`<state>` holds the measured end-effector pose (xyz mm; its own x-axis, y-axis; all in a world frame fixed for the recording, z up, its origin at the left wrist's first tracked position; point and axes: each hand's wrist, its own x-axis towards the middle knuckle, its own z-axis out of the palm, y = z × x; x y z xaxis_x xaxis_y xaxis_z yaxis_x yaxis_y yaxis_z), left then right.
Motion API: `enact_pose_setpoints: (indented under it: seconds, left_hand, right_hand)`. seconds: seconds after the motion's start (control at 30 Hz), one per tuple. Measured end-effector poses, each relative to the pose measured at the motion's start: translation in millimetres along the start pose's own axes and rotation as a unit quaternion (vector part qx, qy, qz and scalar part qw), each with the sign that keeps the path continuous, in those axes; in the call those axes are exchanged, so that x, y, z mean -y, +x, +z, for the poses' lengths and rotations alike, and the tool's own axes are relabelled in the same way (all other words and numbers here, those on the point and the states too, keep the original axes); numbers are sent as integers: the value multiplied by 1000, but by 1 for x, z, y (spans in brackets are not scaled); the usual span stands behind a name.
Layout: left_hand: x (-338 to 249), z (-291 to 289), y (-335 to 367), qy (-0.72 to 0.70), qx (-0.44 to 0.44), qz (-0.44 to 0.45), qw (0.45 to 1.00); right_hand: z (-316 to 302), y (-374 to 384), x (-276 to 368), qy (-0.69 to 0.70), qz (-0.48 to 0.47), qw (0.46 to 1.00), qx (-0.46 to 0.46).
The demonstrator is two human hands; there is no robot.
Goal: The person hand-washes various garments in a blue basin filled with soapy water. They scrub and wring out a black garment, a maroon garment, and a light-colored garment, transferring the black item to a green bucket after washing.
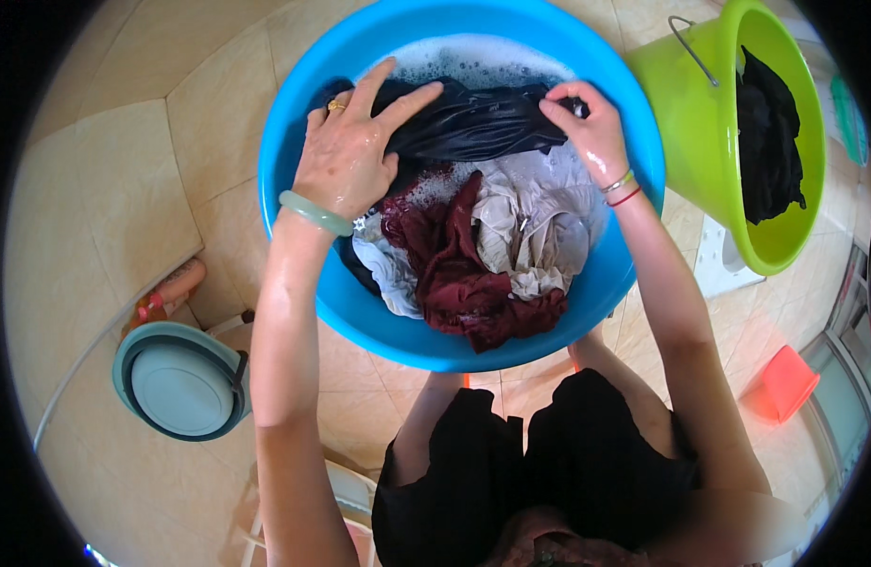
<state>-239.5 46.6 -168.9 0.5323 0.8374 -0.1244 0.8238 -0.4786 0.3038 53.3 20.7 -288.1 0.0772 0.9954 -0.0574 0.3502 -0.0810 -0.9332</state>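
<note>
Wet dark cloth (478,121) at 12 o'clock in rnd blue plastic basin (388,345), L hand (346,156) splayed over it, hiding part, R hand (594,132) pinching its end, crumpled maroon cloth (454,279) at 6, off-white cloth (549,227) at 4, suds (473,57) veiling water, green bucket (691,123) at 3 w/ black cloth (768,142).

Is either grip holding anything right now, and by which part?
The right grip pinches the dark garment near its right end. The left grip lies spread over its left part; whether it holds cloth there can't be told.
</note>
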Motion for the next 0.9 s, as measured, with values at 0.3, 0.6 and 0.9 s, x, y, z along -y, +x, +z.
enact_pose_setpoints:
  seconds: [0.3, 0.6, 0.9]
  left_hand:
    - [-51, 67, 2, -748, -11, -329, 576]
    - [-59, 111, -5, -843, -80, -314, 429]
    - [-35, 80, 9, -965, -21, -135, 223]
  right_hand:
    - [59, -19, 23, -428, -85, 900, 11]
    - [73, 27, 5, -226, 144, 956, 123]
    - [67, -83, 145, -145, -299, 920, 209]
